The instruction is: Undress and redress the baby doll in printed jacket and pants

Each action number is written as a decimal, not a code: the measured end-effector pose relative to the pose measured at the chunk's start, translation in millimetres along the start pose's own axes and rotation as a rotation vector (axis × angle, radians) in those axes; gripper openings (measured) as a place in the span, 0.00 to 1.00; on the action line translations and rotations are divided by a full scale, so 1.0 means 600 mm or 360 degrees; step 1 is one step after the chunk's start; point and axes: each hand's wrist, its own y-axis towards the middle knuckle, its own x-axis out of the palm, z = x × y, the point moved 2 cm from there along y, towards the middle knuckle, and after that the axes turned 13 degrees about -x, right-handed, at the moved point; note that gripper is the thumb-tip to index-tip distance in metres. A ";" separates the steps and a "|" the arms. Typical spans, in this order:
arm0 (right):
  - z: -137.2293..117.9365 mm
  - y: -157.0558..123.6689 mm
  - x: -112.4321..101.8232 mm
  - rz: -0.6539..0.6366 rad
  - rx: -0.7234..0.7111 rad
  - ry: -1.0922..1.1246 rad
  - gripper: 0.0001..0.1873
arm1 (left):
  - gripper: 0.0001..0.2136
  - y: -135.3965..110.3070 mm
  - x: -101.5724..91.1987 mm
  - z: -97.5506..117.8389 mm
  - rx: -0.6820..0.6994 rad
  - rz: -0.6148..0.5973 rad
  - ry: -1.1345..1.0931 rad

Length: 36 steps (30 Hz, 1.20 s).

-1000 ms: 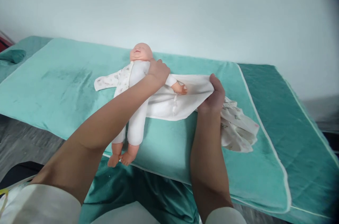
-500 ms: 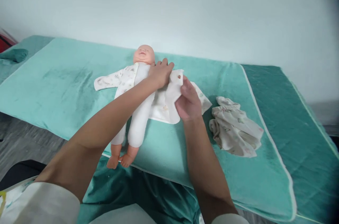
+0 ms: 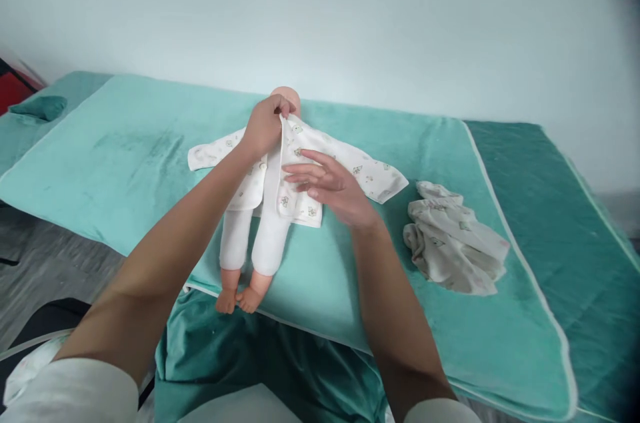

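Observation:
A baby doll (image 3: 269,236) lies face up, its head at the wall side and its feet toward me. Its white body shows through the front of a white printed baby jacket (image 3: 340,155), whose sleeves spread out to both sides. Near the doll's neck, my left hand (image 3: 270,121) pinches the upper edge of the jacket's right-hand front panel. That hand partly covers the doll's head. My right hand (image 3: 333,186) hovers over or lightly touches the same panel, fingers stretched out and spread.
A crumpled pile of printed baby clothes (image 3: 455,239) sits to the right of the doll. Beneath everything is a green padded mat (image 3: 145,136) on a bed against a pale wall (image 3: 320,16). Something red (image 3: 14,91) shows at the far left.
The jacket's right-hand panel has been folded over the doll's side, and its sleeve now lies outstretched. My left hand has moved to the neck edge; my right hand has let go of the cloth.

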 end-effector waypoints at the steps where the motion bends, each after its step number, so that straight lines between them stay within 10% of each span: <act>1: 0.000 0.000 -0.004 0.0079 -0.0028 -0.0052 0.30 | 0.05 -0.003 -0.002 -0.005 -0.0042 0.0047 -0.0009; 11: -0.002 -0.003 0.037 -0.0351 -0.0037 -0.1601 0.22 | 0.12 -0.029 0.002 -0.011 -0.0196 0.0026 0.0239; 19: 0.006 -0.011 0.099 -0.0336 0.0163 -0.2152 0.13 | 0.10 -0.028 0.006 -0.005 -0.0173 -0.0119 0.0262; 32: 0.017 -0.011 0.095 0.0022 -0.0336 -0.1029 0.15 | 0.09 -0.005 0.005 -0.049 -0.0333 0.0308 -0.0510; 36: 0.021 -0.012 0.061 0.0458 -0.0326 -0.0789 0.16 | 0.11 -0.012 0.007 -0.058 -0.0313 0.0370 -0.0487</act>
